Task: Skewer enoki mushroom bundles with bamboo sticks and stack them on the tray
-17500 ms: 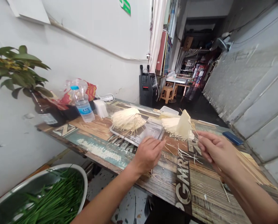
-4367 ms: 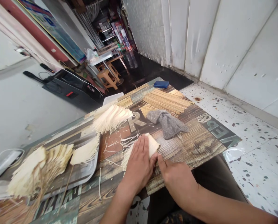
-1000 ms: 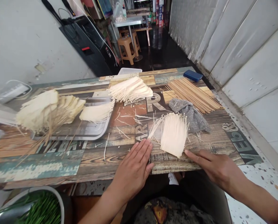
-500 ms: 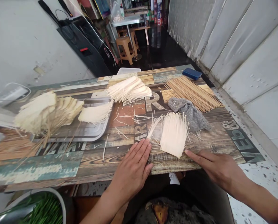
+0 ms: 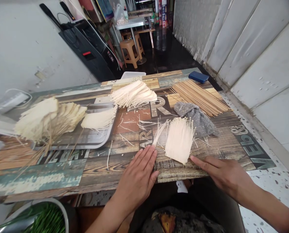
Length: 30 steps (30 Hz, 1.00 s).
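My left hand (image 5: 140, 170) lies flat, palm down, near the table's front edge, with its fingers stretched forward. Its fingertips rest on the lower end of a thin bunch of enoki mushrooms (image 5: 160, 132). To the right of that bunch lies a wide, flat sheet of enoki mushrooms (image 5: 179, 140), caps pointing away from me. My right hand (image 5: 223, 173) reaches in from the right, and its stretched index fingertip touches the sheet's lower right edge. The other fingers of that hand are bent and partly hidden. I see nothing held in it.
Bamboo skewers (image 5: 200, 97), a grey cloth (image 5: 197, 118) and a blue box (image 5: 198, 77) lie at the right. More enoki (image 5: 133, 94) is piled behind. A metal tray (image 5: 99, 142) at left bears skewered pieces and enoki. Below left stands a pot (image 5: 66, 215) of chopped greens.
The enoki sheet and my right index finger have shifted slightly left together. My left hand stays in place on the thin bunch. The view has tilted a little.
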Each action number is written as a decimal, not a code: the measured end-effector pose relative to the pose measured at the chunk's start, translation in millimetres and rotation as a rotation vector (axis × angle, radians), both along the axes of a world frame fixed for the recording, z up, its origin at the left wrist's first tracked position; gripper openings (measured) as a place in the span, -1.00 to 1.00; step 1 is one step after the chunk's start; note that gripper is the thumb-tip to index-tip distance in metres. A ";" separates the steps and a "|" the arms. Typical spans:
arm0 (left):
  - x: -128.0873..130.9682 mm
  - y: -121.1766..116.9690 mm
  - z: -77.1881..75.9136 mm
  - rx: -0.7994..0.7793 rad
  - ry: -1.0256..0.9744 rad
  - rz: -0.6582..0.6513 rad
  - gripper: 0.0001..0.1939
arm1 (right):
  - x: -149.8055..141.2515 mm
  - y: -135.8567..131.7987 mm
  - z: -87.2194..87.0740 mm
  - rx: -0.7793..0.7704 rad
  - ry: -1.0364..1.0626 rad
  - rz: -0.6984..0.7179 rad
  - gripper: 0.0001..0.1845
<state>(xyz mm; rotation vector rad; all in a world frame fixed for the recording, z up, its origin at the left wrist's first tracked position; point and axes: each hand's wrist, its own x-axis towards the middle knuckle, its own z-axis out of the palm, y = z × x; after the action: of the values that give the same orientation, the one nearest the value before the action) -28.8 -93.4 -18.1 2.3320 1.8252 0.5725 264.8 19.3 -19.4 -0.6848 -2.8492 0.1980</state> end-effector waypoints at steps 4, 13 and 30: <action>1.2 -0.3 2.2 0.020 0.148 0.001 -0.40 | -1.6 0.0 2.4 0.026 0.014 0.004 -0.41; 2.7 2.3 3.3 0.015 0.276 -0.001 -0.45 | -2.4 -1.5 4.9 0.013 0.001 0.006 -0.43; 2.8 1.1 4.3 0.031 0.302 -0.008 -0.44 | -0.4 -2.3 -0.1 -0.011 0.000 0.004 -0.43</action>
<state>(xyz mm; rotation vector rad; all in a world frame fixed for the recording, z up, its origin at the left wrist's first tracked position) -26.0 -92.3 -13.9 2.5621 1.9360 0.2593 264.4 17.1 -19.5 -0.6807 -2.8516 0.2153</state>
